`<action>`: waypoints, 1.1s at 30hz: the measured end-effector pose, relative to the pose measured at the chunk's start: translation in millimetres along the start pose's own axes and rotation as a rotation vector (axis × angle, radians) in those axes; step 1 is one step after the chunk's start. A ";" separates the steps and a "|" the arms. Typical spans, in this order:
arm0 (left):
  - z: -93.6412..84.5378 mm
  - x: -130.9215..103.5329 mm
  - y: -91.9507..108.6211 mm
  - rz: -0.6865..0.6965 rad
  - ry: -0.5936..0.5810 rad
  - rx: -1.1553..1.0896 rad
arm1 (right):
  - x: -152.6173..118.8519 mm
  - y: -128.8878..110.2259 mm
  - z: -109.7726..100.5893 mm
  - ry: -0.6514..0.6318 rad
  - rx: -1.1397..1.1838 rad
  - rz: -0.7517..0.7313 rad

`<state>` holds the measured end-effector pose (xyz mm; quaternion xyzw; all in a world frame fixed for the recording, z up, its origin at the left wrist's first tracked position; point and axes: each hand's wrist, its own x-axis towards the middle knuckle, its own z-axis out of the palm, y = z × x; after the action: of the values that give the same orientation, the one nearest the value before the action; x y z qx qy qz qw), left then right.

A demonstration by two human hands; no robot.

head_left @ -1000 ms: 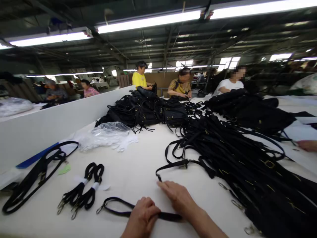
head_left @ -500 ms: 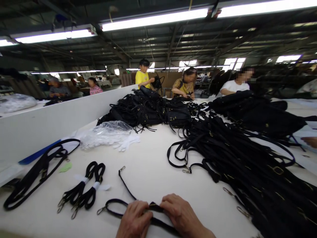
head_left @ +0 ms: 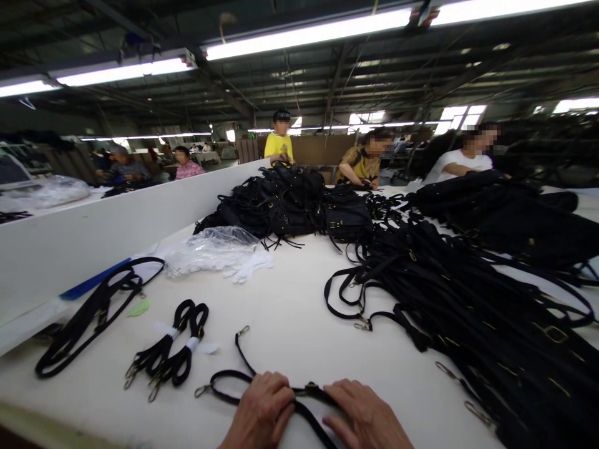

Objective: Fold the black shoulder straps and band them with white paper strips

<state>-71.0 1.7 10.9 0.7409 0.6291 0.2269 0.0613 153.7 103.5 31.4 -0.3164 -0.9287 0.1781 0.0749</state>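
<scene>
A long black strap (head_left: 314,422) lies in loops on the table just in front of me. Its metal clips rest on the tabletop to the left. My left hand (head_left: 264,405) is closed on the strap, fingers bent over it. My right hand (head_left: 367,411) holds the strap farther right, with the fingers over it and the thumb lower down. Between my hands a small buckle (head_left: 311,388) shows on the strap. Left of them lie two folded black straps (head_left: 171,349), each bound with a white band and ending in metal clips.
A large heap of black straps (head_left: 468,299) spreads on the right. Black bags (head_left: 346,218) are piled at the back, near a clear plastic bag (head_left: 210,249). Another looped strap (head_left: 88,324) lies far left, by a low white partition (head_left: 116,212). Several people work beyond.
My right hand has slid right along the strap, leaving the buckle exposed between my hands. The view has turned slightly left. A co-worker in yellow has lowered a black item.
</scene>
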 end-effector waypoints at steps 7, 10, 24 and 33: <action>-0.3 -10.2 -22.2 -0.025 0.068 0.011 | -0.4 0.5 28.2 0.215 -0.094 -0.203; -10.1 -21.7 -42.3 -0.045 0.056 0.089 | 0.9 9.8 24.9 0.210 -0.100 -0.176; -17.1 -35.8 -49.6 -0.098 0.115 0.208 | 3.3 8.8 -1.2 0.057 0.079 -0.043; -17.1 -34.8 -54.9 -0.140 0.083 0.199 | -7.9 6.1 -14.4 -0.046 0.069 0.072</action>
<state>-131.4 -24.0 -3.6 0.6875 0.7007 0.1890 -0.0227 166.9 107.2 42.2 -0.3428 -0.9115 0.2200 0.0579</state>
